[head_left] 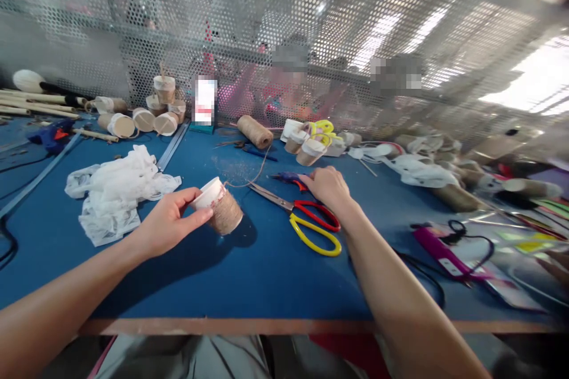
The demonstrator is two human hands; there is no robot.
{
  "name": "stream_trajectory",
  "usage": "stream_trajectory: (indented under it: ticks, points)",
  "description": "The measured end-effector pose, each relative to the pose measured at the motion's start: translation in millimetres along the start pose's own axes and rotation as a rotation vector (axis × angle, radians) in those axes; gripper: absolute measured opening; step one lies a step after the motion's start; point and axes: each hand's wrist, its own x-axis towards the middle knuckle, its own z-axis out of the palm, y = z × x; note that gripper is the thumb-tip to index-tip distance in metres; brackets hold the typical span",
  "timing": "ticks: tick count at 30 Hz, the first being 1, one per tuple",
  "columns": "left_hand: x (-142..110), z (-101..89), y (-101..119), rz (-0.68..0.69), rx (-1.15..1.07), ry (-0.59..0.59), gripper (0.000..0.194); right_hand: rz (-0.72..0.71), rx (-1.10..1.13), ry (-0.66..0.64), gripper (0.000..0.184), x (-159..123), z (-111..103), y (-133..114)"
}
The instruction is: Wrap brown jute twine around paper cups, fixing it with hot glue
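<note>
Tilted above the table, a white paper cup (226,213) is partly wrapped in brown twine. My left hand (175,219) grips its white rim end between thumb and fingers. A loose strand of twine runs from the cup back to a twine spool (254,131) lying on its side. Farther right, my right hand (328,189) is closed around the rear of a blue glue gun (290,178) with an orange trigger; its fingers are partly hidden. Just below that hand lie scissors (315,234) with one red and one yellow handle, blades pointing to the upper left.
A crumpled white cloth (115,189) lies left on the blue table (267,290). Several wrapped cups (165,121) stand before the perforated metal screen (169,23). Another glue gun (52,135) is far left. A lit phone (205,102) stands at the back; a magenta case (444,251) lies right.
</note>
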Motion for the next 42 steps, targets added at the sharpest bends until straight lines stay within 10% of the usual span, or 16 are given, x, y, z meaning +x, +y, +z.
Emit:
stream_trajectory:
  ticks: [9, 42]
  points:
    - [3.6, -18.2, 4.3, -0.026, -0.067, -0.199, 0.018, -0.121, 0.278, -0.342, 0.032, -18.8, 51.4, -114.6]
    - [4.1, -18.1, -6.1, -0.147, -0.261, -0.339, 0.017, -0.152, 0.247, -0.321, 0.017, -56.3, 51.3, -112.2]
